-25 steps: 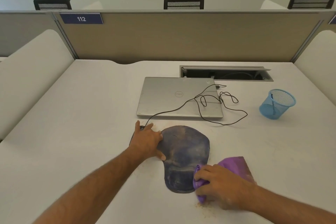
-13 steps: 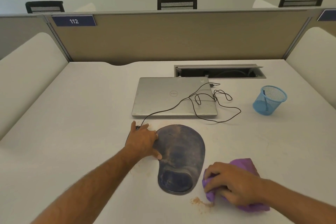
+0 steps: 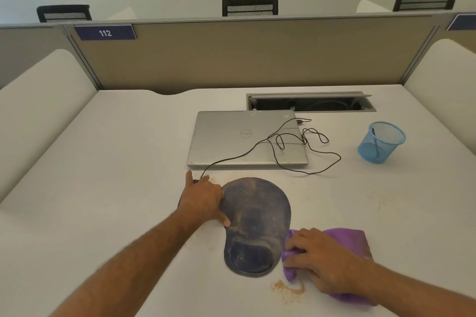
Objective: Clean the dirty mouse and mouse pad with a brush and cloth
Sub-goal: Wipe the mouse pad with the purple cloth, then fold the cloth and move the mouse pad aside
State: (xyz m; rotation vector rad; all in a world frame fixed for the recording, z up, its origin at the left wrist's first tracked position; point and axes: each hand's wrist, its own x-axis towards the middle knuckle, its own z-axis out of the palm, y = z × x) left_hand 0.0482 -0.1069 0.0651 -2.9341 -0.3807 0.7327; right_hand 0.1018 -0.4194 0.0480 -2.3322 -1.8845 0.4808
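While hands (image 3: 319,257) clutch cloth (image 3: 345,239), pad (image 3: 255,213) dusty

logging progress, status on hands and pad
Left hand pinning dusty blue mouse pad. Right hand gripping purple cloth beside it. Brown dust on desk.

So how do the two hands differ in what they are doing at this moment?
The left hand lies open and flat over the left edge of the pad, covering the mouse; the right hand is clenched on the purple cloth. The left hand is further from the camera, the right hand nearer, beside the pad's wrist rest, near some brown dust. Both are bare and rest low on the desk.
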